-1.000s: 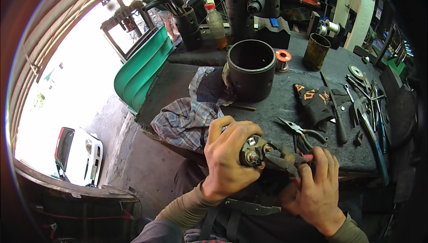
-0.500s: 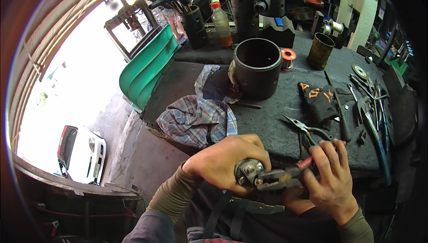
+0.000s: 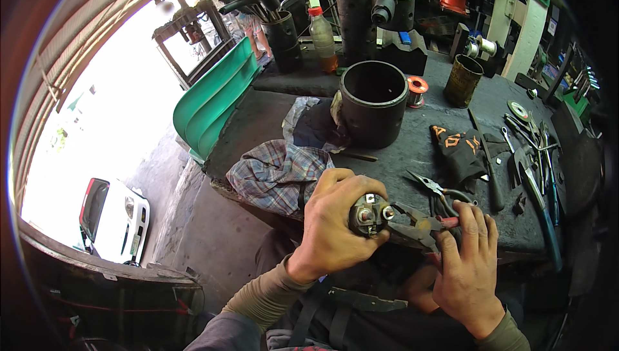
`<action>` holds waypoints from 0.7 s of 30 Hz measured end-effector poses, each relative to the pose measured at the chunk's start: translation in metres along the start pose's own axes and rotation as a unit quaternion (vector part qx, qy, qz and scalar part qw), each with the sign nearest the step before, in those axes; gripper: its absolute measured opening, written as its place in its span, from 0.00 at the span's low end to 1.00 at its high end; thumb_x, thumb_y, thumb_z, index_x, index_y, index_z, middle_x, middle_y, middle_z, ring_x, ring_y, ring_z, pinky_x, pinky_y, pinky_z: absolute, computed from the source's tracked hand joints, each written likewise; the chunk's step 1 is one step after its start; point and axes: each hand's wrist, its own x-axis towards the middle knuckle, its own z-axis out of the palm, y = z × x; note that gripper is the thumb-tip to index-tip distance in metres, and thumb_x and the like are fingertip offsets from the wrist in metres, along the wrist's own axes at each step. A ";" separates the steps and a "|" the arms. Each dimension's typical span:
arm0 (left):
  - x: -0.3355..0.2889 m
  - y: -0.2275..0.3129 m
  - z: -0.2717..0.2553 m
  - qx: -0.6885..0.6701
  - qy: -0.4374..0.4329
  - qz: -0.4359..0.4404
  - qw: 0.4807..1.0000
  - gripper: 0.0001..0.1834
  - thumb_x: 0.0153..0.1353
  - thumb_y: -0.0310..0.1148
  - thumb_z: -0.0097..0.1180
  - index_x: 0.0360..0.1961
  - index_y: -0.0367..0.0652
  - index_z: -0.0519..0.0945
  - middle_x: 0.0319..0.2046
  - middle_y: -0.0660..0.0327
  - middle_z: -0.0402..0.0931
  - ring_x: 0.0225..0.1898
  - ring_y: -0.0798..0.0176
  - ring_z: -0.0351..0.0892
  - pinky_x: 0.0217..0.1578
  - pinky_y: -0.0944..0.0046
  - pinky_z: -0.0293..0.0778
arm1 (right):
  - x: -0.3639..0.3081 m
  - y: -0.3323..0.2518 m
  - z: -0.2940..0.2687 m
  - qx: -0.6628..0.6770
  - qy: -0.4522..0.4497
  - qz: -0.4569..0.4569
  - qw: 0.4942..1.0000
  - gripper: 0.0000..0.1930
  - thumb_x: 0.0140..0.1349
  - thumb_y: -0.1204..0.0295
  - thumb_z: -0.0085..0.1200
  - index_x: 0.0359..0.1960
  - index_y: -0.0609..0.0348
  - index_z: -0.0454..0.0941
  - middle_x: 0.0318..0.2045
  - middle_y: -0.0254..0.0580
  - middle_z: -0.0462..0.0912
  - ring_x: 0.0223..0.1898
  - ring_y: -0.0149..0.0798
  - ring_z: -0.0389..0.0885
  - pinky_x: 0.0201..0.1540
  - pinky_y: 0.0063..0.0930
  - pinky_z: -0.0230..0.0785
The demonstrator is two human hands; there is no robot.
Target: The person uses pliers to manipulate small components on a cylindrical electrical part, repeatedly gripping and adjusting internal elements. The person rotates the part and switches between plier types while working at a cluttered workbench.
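My left hand [image 3: 332, 225] is wrapped around a dark round solenoid-like part [image 3: 367, 227], its end face turned up with two threaded studs showing. In my right hand [image 3: 471, 270] is a pair of pliers [image 3: 422, 225] with red handles. Their jaws are spread beside the right-hand stud; whether they touch it I cannot tell. Long-nose pliers [image 3: 431, 182] with dark handles lie on the bench just beyond my hands. To the left of them rests a crumpled plaid cloth [image 3: 277, 174].
A thick black metal cylinder [image 3: 374, 128] stands mid-bench [image 3: 412, 157], beside a solder spool [image 3: 417, 87]. Further right are a dark cloth with orange marks [image 3: 458, 151], a rusty can [image 3: 464, 80] and several hand tools [image 3: 535, 157]. A bottle [image 3: 322, 41] stands at the back.
Both hands have moved up and the solenoid-like part has turned, so both studs now face up. The pliers' jaws have spread and shifted right, off the stud area they were on.
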 end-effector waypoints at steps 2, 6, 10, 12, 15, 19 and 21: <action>-0.001 0.001 0.007 -0.002 0.021 0.002 1.000 0.28 0.36 0.25 0.80 0.43 0.50 0.87 0.40 0.66 0.86 0.51 0.51 0.80 0.52 0.53 0.77 | 0.000 0.000 0.000 0.005 -0.001 0.000 1.000 0.23 0.57 0.69 0.69 0.53 0.65 0.84 0.68 0.66 0.71 0.70 0.68 0.72 0.69 0.73 0.63; 0.000 0.004 0.015 0.035 0.054 0.024 0.998 0.29 0.34 0.24 0.80 0.43 0.50 0.87 0.40 0.65 0.87 0.52 0.49 0.80 0.53 0.52 0.77 | -0.004 -0.001 0.002 0.015 -0.001 0.010 1.000 0.21 0.58 0.70 0.68 0.52 0.66 0.84 0.65 0.67 0.72 0.67 0.68 0.72 0.67 0.70 0.65; 0.001 0.002 0.018 0.041 0.060 0.041 0.996 0.28 0.35 0.24 0.79 0.43 0.49 0.87 0.40 0.64 0.87 0.52 0.49 0.80 0.54 0.52 0.77 | -0.007 -0.002 0.003 0.023 -0.012 0.018 0.999 0.19 0.59 0.69 0.66 0.50 0.66 0.83 0.63 0.67 0.73 0.63 0.68 0.74 0.66 0.68 0.66; 0.000 -0.002 0.017 0.000 0.018 0.034 0.999 0.27 0.35 0.25 0.79 0.42 0.47 0.87 0.40 0.63 0.86 0.51 0.50 0.80 0.54 0.52 0.77 | -0.006 0.000 0.004 0.014 0.000 0.011 1.000 0.18 0.60 0.67 0.65 0.48 0.66 0.83 0.61 0.67 0.74 0.62 0.68 0.75 0.64 0.68 0.67; 0.007 -0.010 0.004 -0.091 -0.128 0.020 0.987 0.26 0.35 0.26 0.79 0.41 0.45 0.87 0.39 0.62 0.84 0.48 0.54 0.79 0.53 0.55 0.76 | -0.010 0.005 0.005 -0.007 0.002 -0.017 1.000 0.16 0.60 0.64 0.64 0.45 0.63 0.83 0.59 0.65 0.76 0.59 0.66 0.77 0.63 0.68 0.69; 0.030 -0.030 -0.021 -0.173 -0.388 0.056 0.904 0.26 0.37 0.28 0.80 0.43 0.42 0.89 0.40 0.58 0.84 0.49 0.53 0.83 0.50 0.56 0.79 | -0.013 0.015 0.003 -0.057 0.005 -0.130 0.990 0.15 0.62 0.59 0.62 0.43 0.56 0.84 0.58 0.61 0.77 0.57 0.64 0.78 0.63 0.71 0.71; 0.032 -0.037 -0.018 -0.200 -0.451 0.067 0.867 0.27 0.37 0.28 0.80 0.44 0.42 0.90 0.41 0.58 0.84 0.50 0.53 0.83 0.50 0.56 0.80 | -0.012 0.018 0.006 -0.063 0.022 -0.133 0.989 0.16 0.60 0.57 0.64 0.43 0.53 0.84 0.58 0.58 0.78 0.59 0.62 0.78 0.65 0.72 0.70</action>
